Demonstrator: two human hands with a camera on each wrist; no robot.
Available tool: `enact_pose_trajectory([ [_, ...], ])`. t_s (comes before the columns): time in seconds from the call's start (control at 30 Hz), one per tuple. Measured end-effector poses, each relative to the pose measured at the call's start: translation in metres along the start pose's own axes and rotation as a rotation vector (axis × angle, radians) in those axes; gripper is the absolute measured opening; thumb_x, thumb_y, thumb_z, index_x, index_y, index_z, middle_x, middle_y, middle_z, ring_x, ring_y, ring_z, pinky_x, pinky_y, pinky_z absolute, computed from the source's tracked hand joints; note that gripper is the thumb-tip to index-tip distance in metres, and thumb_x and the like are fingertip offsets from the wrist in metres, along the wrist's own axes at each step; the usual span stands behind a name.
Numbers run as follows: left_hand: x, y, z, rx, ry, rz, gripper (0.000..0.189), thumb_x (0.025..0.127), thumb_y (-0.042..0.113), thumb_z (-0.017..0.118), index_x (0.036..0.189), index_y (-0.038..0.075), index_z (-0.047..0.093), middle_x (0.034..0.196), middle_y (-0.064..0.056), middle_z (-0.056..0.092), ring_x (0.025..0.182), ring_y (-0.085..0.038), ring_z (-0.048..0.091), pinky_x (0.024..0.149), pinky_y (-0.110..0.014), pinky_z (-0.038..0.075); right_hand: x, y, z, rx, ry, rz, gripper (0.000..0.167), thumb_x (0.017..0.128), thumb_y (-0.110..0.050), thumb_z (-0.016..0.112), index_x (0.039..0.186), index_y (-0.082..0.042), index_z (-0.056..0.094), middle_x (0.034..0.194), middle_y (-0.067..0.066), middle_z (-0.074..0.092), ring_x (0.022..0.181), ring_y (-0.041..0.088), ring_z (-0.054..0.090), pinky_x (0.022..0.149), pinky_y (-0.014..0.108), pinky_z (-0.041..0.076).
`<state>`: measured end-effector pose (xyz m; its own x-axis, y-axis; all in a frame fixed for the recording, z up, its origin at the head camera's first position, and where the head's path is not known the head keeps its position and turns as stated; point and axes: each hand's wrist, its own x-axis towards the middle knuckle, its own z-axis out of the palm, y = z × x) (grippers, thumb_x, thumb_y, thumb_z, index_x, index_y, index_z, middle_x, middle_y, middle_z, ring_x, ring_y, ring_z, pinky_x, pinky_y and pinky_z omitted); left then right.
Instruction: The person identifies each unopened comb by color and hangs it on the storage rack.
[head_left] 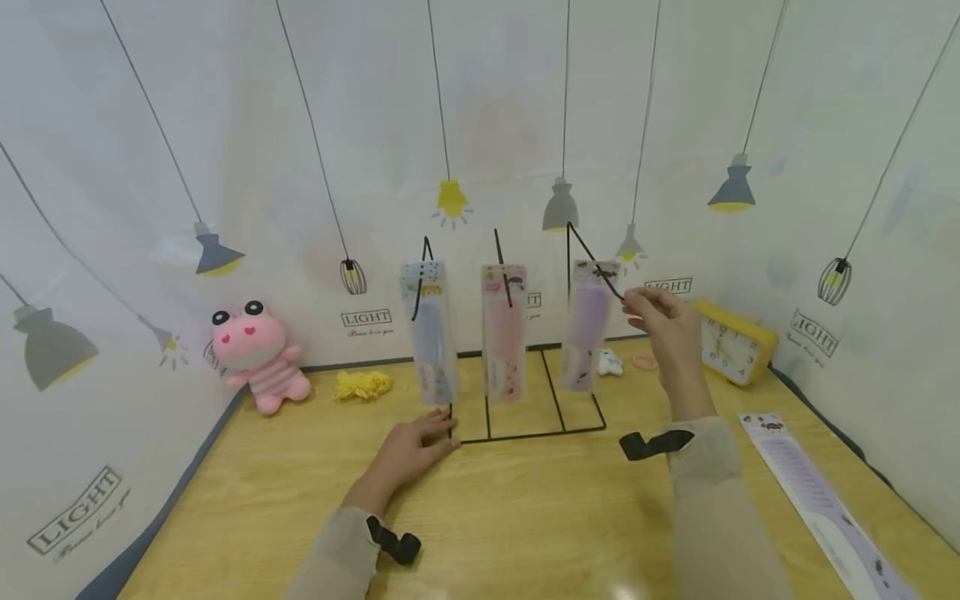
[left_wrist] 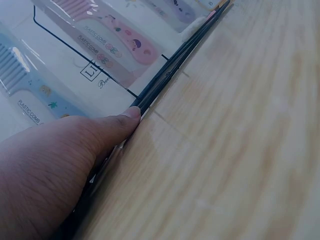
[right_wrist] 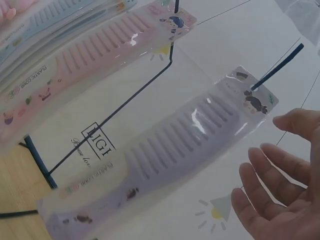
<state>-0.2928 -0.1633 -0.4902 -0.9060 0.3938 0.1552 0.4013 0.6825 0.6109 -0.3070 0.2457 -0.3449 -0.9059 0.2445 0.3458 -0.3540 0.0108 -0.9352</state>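
Observation:
A black wire rack (head_left: 525, 437) stands on the table with packaged plastic combs on its hooks. From left to right hang a blue comb (head_left: 431, 333), a pink comb (head_left: 505, 337) and a purple comb (head_left: 587, 325). My left hand (head_left: 408, 450) rests on the rack's front left corner; its thumb (left_wrist: 117, 125) lies against the base wire in the left wrist view. My right hand (head_left: 663, 325) is at the front end of the right hook. In the right wrist view its fingers (right_wrist: 275, 175) are spread loosely beside the purple comb's package, holding nothing.
Another packaged purple comb (head_left: 813, 492) lies on the table at right. Behind my right hand stands a yellow clock (head_left: 735, 342), with a small white figure (head_left: 609, 362) nearby. A pink plush toy (head_left: 258, 354) and a yellow bundle (head_left: 362, 384) sit at the back left.

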Motion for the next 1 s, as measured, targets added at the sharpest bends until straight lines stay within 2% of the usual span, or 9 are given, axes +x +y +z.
enact_pose_trajectory([
  [0.1, -0.003, 0.001, 0.002, -0.013, 0.005, -0.009, 0.048, 0.097, 0.044, 0.066, 0.139, 0.021, 0.063, 0.151, 0.002, 0.049, 0.144, -0.022, 0.039, 0.118, -0.051, 0.03, -0.005, -0.001, -0.014, -0.136, -0.077, 0.049, 0.052, 0.091, -0.048, 0.072, 0.126, -0.01, 0.068, 0.115, -0.003, 0.07, 0.105, 0.013, 0.064, 0.086, 0.021, 0.055],
  [0.23, -0.002, 0.001, 0.001, -0.026, 0.018, -0.02, 0.048, 0.096, 0.044, 0.067, 0.139, 0.021, 0.063, 0.151, 0.003, 0.049, 0.144, -0.02, 0.038, 0.119, -0.051, 0.029, -0.011, -0.002, -0.038, -0.358, -0.21, 0.065, 0.058, 0.092, -0.057, 0.066, 0.136, -0.02, 0.062, 0.133, -0.001, 0.062, 0.118, 0.012, 0.056, 0.101, 0.038, 0.047],
  [0.33, -0.001, 0.0, 0.001, -0.017, 0.015, -0.018, 0.049, 0.096, 0.045, 0.066, 0.139, 0.021, 0.063, 0.151, 0.004, 0.049, 0.144, -0.02, 0.038, 0.119, -0.05, 0.029, -0.015, 0.0, -0.061, -0.467, -0.274, 0.037, 0.056, 0.095, -0.054, 0.064, 0.139, -0.021, 0.06, 0.135, 0.005, 0.061, 0.119, 0.015, 0.054, 0.102, 0.052, 0.044],
  [0.37, -0.001, -0.001, 0.001, -0.011, 0.015, -0.015, 0.049, 0.096, 0.045, 0.067, 0.139, 0.021, 0.064, 0.15, 0.004, 0.049, 0.144, -0.019, 0.039, 0.119, -0.05, 0.03, -0.016, 0.002, -0.069, -0.501, -0.281, 0.033, 0.055, 0.095, -0.053, 0.064, 0.14, -0.021, 0.059, 0.134, 0.005, 0.061, 0.118, 0.015, 0.055, 0.1, 0.051, 0.045],
  [0.6, 0.001, -0.003, 0.002, -0.004, 0.006, -0.018, 0.048, 0.096, 0.046, 0.066, 0.139, 0.022, 0.063, 0.15, 0.006, 0.049, 0.144, -0.019, 0.039, 0.118, -0.049, 0.031, -0.025, 0.016, -0.136, -0.728, -0.412, 0.08, 0.07, 0.099, -0.051, 0.059, 0.157, -0.017, 0.039, 0.141, 0.022, 0.054, 0.128, 0.044, 0.05, 0.093, 0.069, 0.044],
  [0.7, 0.002, -0.003, 0.002, 0.001, 0.009, -0.017, 0.049, 0.096, 0.046, 0.066, 0.139, 0.023, 0.063, 0.15, 0.006, 0.05, 0.144, -0.018, 0.039, 0.118, -0.049, 0.031, -0.031, 0.029, -0.163, -0.799, -0.427, 0.089, 0.067, 0.101, -0.049, 0.056, 0.154, -0.011, 0.042, 0.139, 0.027, 0.054, 0.124, 0.049, 0.051, 0.087, 0.063, 0.049],
  [0.8, 0.0, -0.002, 0.002, -0.002, 0.01, -0.002, 0.049, 0.097, 0.045, 0.066, 0.139, 0.02, 0.063, 0.15, 0.003, 0.05, 0.144, -0.022, 0.04, 0.117, -0.052, 0.031, -0.041, 0.046, -0.187, -0.844, -0.402, 0.106, 0.062, 0.103, -0.048, 0.054, 0.147, -0.003, 0.05, 0.136, 0.031, 0.056, 0.12, 0.05, 0.053, 0.083, 0.058, 0.053],
  [0.93, -0.001, -0.002, 0.002, -0.01, 0.001, -0.002, 0.049, 0.097, 0.044, 0.066, 0.139, 0.02, 0.063, 0.151, 0.001, 0.049, 0.144, -0.023, 0.039, 0.118, -0.052, 0.03, -0.054, 0.071, -0.212, -0.831, -0.369, 0.197, 0.067, 0.102, -0.05, 0.053, 0.144, 0.001, 0.05, 0.141, 0.034, 0.049, 0.122, 0.053, 0.048, 0.089, 0.062, 0.048],
  [1.0, -0.002, -0.003, 0.002, -0.009, 0.013, -0.005, 0.049, 0.097, 0.044, 0.066, 0.139, 0.019, 0.063, 0.151, 0.001, 0.049, 0.144, -0.023, 0.039, 0.118, -0.051, 0.03, -0.057, 0.082, -0.218, -0.832, -0.357, 0.213, 0.07, 0.101, -0.052, 0.056, 0.145, 0.002, 0.048, 0.142, 0.035, 0.047, 0.123, 0.054, 0.047, 0.091, 0.064, 0.046],
])
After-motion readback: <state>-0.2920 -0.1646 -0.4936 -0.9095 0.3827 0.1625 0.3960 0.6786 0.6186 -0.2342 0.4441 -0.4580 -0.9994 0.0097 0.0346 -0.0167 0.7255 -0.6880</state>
